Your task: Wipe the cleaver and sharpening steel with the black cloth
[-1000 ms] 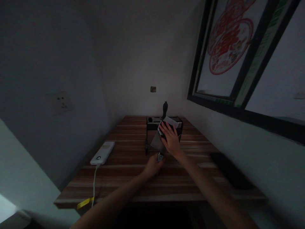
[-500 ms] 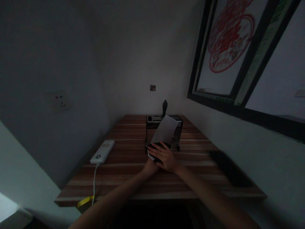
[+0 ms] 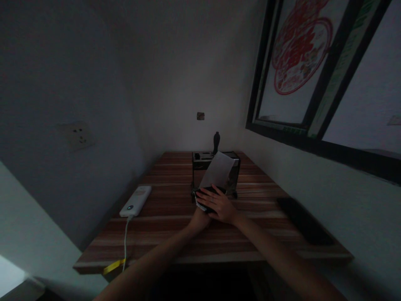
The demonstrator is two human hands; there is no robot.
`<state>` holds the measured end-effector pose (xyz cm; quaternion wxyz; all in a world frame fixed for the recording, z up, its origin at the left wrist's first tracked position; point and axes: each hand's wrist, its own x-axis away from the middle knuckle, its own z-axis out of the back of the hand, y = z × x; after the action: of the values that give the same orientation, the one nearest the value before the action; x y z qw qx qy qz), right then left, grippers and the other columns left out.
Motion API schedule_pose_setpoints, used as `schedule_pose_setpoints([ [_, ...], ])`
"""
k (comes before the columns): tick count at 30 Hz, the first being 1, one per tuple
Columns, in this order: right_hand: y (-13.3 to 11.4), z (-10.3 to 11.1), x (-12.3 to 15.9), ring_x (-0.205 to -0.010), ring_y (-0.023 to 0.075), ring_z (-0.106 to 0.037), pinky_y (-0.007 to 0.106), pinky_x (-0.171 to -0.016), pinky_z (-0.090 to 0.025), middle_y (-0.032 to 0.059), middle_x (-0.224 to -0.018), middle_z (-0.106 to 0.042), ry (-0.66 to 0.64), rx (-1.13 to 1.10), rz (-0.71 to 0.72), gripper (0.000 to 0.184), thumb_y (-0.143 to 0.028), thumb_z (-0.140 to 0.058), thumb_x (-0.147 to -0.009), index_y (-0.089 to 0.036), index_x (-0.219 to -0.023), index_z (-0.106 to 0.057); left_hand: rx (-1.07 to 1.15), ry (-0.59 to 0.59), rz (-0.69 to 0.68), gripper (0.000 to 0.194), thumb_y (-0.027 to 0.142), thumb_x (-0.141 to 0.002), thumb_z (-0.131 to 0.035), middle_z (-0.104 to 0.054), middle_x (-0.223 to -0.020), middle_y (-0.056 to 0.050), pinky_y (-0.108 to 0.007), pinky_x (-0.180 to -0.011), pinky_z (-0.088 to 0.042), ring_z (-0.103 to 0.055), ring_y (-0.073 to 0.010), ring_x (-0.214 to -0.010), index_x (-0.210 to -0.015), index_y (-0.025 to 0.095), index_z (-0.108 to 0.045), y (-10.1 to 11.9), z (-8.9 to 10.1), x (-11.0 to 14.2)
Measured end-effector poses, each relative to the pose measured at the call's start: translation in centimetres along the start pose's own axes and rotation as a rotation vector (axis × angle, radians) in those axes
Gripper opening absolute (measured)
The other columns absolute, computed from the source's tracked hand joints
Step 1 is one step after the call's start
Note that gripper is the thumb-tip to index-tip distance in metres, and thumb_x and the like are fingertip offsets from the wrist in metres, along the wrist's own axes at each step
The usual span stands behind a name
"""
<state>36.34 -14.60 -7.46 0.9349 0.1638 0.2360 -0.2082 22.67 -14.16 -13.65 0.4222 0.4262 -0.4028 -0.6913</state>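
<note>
A black thing (image 3: 209, 193) with a pale lower edge is between my hands, in front of a toaster-like appliance; its exact kind is too dark to make out. My left hand (image 3: 199, 217) supports it from below, its fingers hidden underneath. Across its top lies my right hand (image 3: 218, 205), fingers stretched flat and slightly apart. Just beyond, a white sheet (image 3: 217, 169) stands tilted against the dark, shiny appliance (image 3: 197, 173) with slots in its top. A black handle (image 3: 216, 142) rises upright at the appliance's back.
A white power bank (image 3: 136, 201) lies on the left of the wood-striped table (image 3: 169, 246), its cable (image 3: 125, 240) running over the front edge by a yellow strip (image 3: 114, 266). On the right is a flat black object (image 3: 303, 221). Walls flank the table; a framed picture (image 3: 300, 54) hangs right.
Almost nothing differs. The view has shifted slightly, and my right hand's fingers have moved a little on the black thing.
</note>
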Motion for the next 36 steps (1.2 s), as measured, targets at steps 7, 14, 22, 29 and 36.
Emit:
schedule_pose_setpoints([
  [7,2.4,1.1,-0.2,-0.132,0.0212,-0.022,0.05,-0.106,-0.014,0.006,-0.139,-0.035,0.007,0.09,-0.01,0.054,-0.04,-0.036,-0.087,-0.019,-0.136,-0.027,-0.046,-0.046,0.034,0.021,0.022,-0.072,-0.05,-0.057,-0.062,-0.001,-0.023,-0.052,-0.043,-0.052,-0.0134,-0.054,-0.09,0.012,-0.056,1.0,-0.2,0.0],
  [14,5.1,3.0,-1.3,-0.133,0.0206,-0.017,0.048,-0.108,-0.011,0.0036,-0.142,-0.03,0.086,0.18,-0.151,0.054,-0.039,-0.036,-0.087,-0.02,-0.136,-0.026,-0.099,-0.018,0.03,0.02,0.032,-0.076,-0.05,-0.052,-0.064,0.003,-0.018,-0.048,-0.037,-0.044,-0.0081,-0.049,-0.084,0.014,-0.053,1.8,0.0,0.1],
  [22,6.9,4.8,-2.5,-0.133,0.0192,-0.018,0.048,-0.108,-0.011,0.0009,-0.142,-0.028,0.228,0.204,-0.343,0.05,-0.033,-0.035,-0.088,-0.025,-0.136,-0.025,-0.016,-0.04,0.1,0.019,0.035,-0.076,-0.051,-0.044,-0.054,0.007,-0.017,-0.038,-0.03,-0.037,-0.0062,-0.038,-0.079,0.016,-0.05,2.4,0.0,0.4],
  [29,8.2,5.1,-3.5,-0.131,0.0189,-0.023,0.048,-0.107,-0.014,0.0015,-0.142,-0.03,0.365,0.178,-0.47,0.047,-0.03,-0.032,-0.089,-0.026,-0.135,-0.027,-0.047,-0.035,0.095,0.016,0.032,-0.075,-0.052,-0.043,-0.048,0.007,-0.017,-0.041,-0.031,-0.039,-0.007,-0.04,-0.074,0.016,-0.048,2.8,0.2,0.4],
  [36,7.8,4.8,-3.9,-0.132,0.0174,-0.02,0.046,-0.108,-0.013,0.0007,-0.142,-0.029,0.401,0.19,-0.523,0.046,-0.029,-0.033,-0.089,-0.026,-0.135,-0.029,-0.014,-0.052,0.1,0.015,0.031,-0.076,-0.049,-0.04,-0.048,0.009,-0.016,-0.036,-0.027,-0.034,-0.0052,-0.034,-0.075,0.017,-0.044,2.8,0.0,0.5],
])
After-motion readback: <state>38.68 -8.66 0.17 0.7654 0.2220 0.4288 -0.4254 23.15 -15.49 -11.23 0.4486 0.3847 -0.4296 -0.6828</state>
